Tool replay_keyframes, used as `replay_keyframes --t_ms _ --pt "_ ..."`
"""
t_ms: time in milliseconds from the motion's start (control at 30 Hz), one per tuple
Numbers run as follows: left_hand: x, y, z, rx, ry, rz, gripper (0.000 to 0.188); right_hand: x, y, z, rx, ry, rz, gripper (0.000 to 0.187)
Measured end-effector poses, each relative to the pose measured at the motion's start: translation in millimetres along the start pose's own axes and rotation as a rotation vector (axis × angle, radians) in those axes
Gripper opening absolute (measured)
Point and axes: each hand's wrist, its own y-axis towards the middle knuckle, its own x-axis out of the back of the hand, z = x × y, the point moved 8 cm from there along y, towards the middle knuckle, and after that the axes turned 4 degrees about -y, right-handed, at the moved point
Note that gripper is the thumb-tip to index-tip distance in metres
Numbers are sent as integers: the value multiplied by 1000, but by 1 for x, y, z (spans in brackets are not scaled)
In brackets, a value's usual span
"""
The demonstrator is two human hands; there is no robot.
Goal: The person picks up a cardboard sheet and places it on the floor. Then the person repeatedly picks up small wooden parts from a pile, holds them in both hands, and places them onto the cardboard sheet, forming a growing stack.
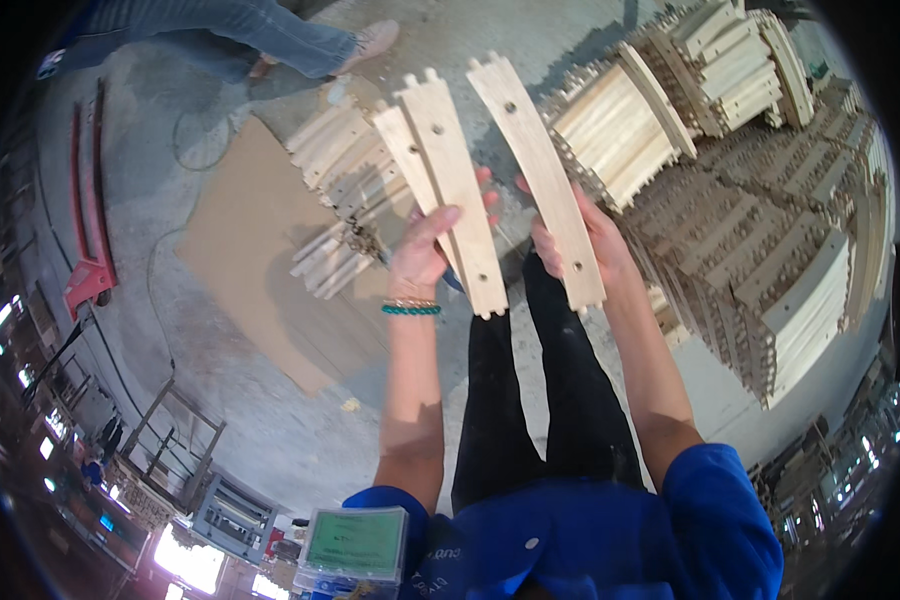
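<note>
My left hand [425, 250] is closed around two curved wooden slats [448, 170], stacked and slightly fanned, with the thumb across their faces. Each pale slat has a drilled hole near its ends and small rounded tenons along the end edges. In my right hand [595, 240] is one more curved wooden slat [538, 165], gripped by its right side near the lower half, with a hole towards each end. The pieces in the two hands are held apart, upright before me, above my legs. Some fingers are hidden behind the wood.
To the right rise tall stacks of similar wooden slats [740, 230]. Smaller piles of slats [345, 165] lie on a flat cardboard sheet [245, 220] at the left. A red pallet-jack-like frame [92, 270] stands farther left. Another person's leg [300, 40] is at the top left.
</note>
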Motion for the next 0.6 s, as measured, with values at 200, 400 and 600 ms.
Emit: replay_keyframes --t_ms 200,400,600 --pt "0 2 1 -13 18 -19 57 4 3 3 -12 32 32 58" --pt "-12 6 7 -17 -55 -41 51 22 1 11 59 -178 -65 52" --pt "-3 2 7 -69 -38 -104 49 9 4 23 217 -765 -375 66"
